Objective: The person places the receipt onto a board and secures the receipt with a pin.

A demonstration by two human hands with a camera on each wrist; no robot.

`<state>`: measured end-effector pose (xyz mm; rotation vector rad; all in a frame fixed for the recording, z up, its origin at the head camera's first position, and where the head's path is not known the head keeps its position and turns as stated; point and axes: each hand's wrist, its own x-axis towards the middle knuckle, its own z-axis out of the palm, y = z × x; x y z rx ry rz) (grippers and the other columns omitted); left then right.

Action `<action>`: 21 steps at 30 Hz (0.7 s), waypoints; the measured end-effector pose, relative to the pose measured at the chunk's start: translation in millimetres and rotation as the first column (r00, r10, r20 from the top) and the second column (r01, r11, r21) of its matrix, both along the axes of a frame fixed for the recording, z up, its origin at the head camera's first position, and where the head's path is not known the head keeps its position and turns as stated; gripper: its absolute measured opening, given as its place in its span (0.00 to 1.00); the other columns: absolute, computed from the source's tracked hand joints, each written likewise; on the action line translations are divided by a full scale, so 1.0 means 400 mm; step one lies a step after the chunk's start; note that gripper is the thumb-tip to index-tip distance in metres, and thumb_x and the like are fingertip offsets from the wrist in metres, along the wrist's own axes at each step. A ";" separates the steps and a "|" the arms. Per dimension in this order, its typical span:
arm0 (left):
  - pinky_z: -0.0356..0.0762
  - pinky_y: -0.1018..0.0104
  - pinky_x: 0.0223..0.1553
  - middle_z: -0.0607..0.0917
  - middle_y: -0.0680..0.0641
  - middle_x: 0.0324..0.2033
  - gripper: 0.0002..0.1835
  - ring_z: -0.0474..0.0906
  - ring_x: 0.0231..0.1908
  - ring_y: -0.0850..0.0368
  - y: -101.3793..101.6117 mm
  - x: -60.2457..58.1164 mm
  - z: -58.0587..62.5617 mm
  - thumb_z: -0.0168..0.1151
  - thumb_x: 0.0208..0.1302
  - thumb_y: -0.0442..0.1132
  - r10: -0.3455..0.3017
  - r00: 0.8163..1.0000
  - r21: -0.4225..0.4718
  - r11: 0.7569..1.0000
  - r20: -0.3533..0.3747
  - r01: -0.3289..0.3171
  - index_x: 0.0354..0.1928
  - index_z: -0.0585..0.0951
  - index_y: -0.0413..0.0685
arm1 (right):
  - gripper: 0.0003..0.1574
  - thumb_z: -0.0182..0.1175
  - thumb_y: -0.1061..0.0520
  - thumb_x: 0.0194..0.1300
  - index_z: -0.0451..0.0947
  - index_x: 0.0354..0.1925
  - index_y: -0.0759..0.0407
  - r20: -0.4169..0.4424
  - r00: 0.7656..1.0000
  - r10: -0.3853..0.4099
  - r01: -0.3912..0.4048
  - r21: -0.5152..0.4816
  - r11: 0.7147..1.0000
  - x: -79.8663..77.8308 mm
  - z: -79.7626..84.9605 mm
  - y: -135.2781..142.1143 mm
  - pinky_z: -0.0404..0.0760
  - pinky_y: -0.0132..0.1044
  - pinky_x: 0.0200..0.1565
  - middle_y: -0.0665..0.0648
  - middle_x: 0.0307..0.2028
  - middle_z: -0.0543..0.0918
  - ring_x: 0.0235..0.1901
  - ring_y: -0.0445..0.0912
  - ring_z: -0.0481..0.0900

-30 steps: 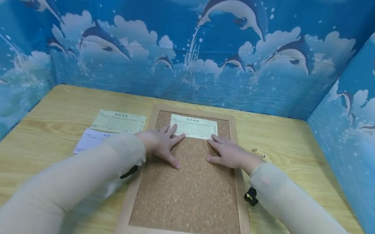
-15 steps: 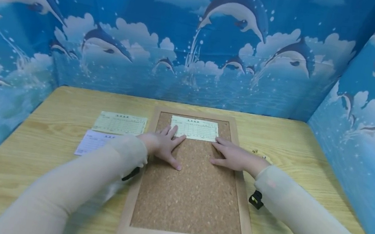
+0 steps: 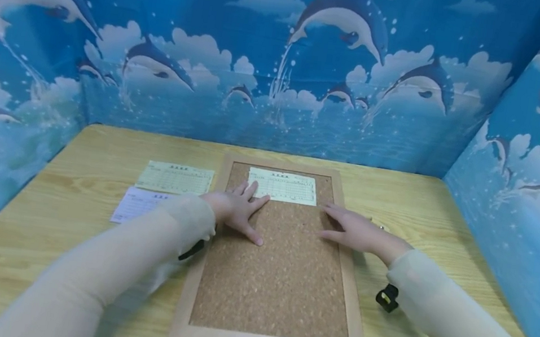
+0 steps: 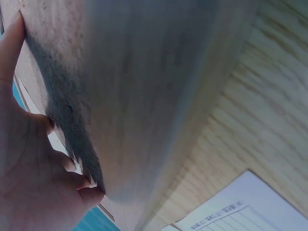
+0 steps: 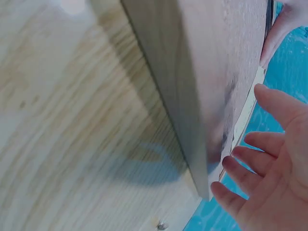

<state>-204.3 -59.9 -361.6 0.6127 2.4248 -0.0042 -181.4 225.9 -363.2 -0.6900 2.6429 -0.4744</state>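
Observation:
A pale green printed slip (image 3: 290, 189) lies on the upper part of a wood-framed cork board (image 3: 280, 284). My left hand (image 3: 239, 213) rests with fingers spread on the board's left side, its fingertips at the slip's lower left corner. In the left wrist view, the left hand (image 4: 38, 163) has its fingertips on the cork. My right hand (image 3: 356, 229) hovers over the right frame, its fingers apart from the slip. In the right wrist view, the right hand (image 5: 274, 159) has loosely extended fingers and holds nothing.
On the wooden table (image 3: 437, 224), left of the board, lie another green slip (image 3: 176, 179) and a white slip (image 3: 138, 205), partly hidden by the left sleeve. A small metal pin (image 5: 161, 224) lies right of the board. Dolphin-printed cloth (image 3: 286, 119) encloses the table.
My right hand has lifted away from the slip's lower right corner and moved right, over the frame toward the small pins. The left hand stays in place on the board.

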 end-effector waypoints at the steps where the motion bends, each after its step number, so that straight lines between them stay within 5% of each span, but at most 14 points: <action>1: 0.39 0.44 0.66 0.27 0.44 0.71 0.61 0.24 0.69 0.45 0.001 0.000 -0.001 0.54 0.43 0.78 -0.003 1.000 -0.003 1.000 0.005 0.003 0.73 0.35 0.64 | 0.45 0.55 0.45 0.67 0.51 0.70 0.67 -0.007 1.000 -0.005 0.005 -0.014 1.000 0.002 0.001 0.007 0.56 0.54 0.63 0.68 0.68 0.56 0.66 0.62 0.54; 14: 0.39 0.41 0.65 0.26 0.44 0.71 0.61 0.23 0.69 0.45 0.006 0.001 0.012 0.55 0.44 0.77 0.014 1.000 0.006 1.000 0.026 -0.014 0.73 0.36 0.63 | 0.40 0.56 0.49 0.67 0.55 0.68 0.68 -0.031 0.994 -0.102 0.099 -0.089 0.991 0.001 0.007 0.049 0.61 0.55 0.60 0.67 0.64 0.65 0.63 0.61 0.61; 21: 0.39 0.41 0.65 0.22 0.46 0.69 0.64 0.20 0.68 0.45 0.003 -0.017 -0.014 0.55 0.39 0.79 0.030 0.999 -0.013 0.999 0.035 -0.029 0.72 0.32 0.67 | 0.37 0.55 0.51 0.68 0.57 0.68 0.66 -0.014 0.988 -0.154 0.152 -0.095 0.984 0.001 0.003 0.073 0.63 0.57 0.58 0.69 0.63 0.65 0.62 0.63 0.62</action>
